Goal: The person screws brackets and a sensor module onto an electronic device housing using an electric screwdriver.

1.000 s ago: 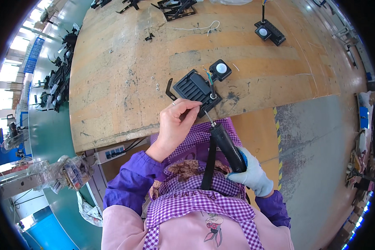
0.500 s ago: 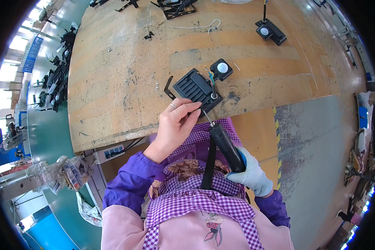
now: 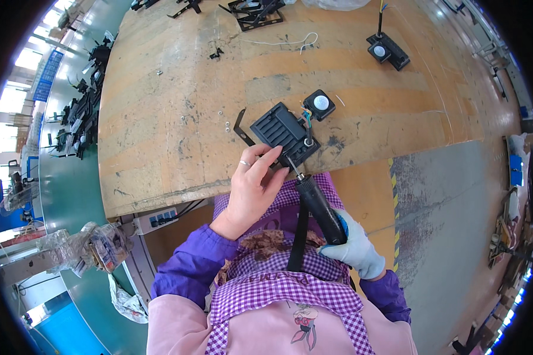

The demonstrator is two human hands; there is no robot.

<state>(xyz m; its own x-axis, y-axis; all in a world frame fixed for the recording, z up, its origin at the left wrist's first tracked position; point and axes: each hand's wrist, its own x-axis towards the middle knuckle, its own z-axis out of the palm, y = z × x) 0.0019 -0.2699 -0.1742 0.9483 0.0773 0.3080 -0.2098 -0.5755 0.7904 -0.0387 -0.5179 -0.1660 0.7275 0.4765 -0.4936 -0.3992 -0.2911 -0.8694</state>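
Observation:
A black finned floodlight housing (image 3: 276, 129) lies back-up near the table's front edge. Coloured wires (image 3: 307, 118) join it to a square black sensor (image 3: 320, 105) with a white dome. My bare left hand (image 3: 254, 183), a ring on one finger, pinches at the housing's near edge; what sits between thumb and fingers is hidden. From beside these fingers a black metal bracket (image 3: 241, 129) sticks out to the left. My right hand (image 3: 356, 248), in a pale glove, is wrapped round a black power screwdriver (image 3: 321, 210). Its bit reaches the housing edge beside my left fingertips.
Small nuts (image 3: 227, 126) lie left of the housing, with black screws (image 3: 217, 53) farther back. Another floodlight with sensor (image 3: 388, 50) stands at the back right. Black brackets (image 3: 256, 15) are piled at the far edge. Several assembled lamps (image 3: 80, 118) line the green bench on the left.
My left fingers have shifted slightly at the housing edge, still pinched together. The screwdriver stays at nearly the same place, and the whole view has moved a little.

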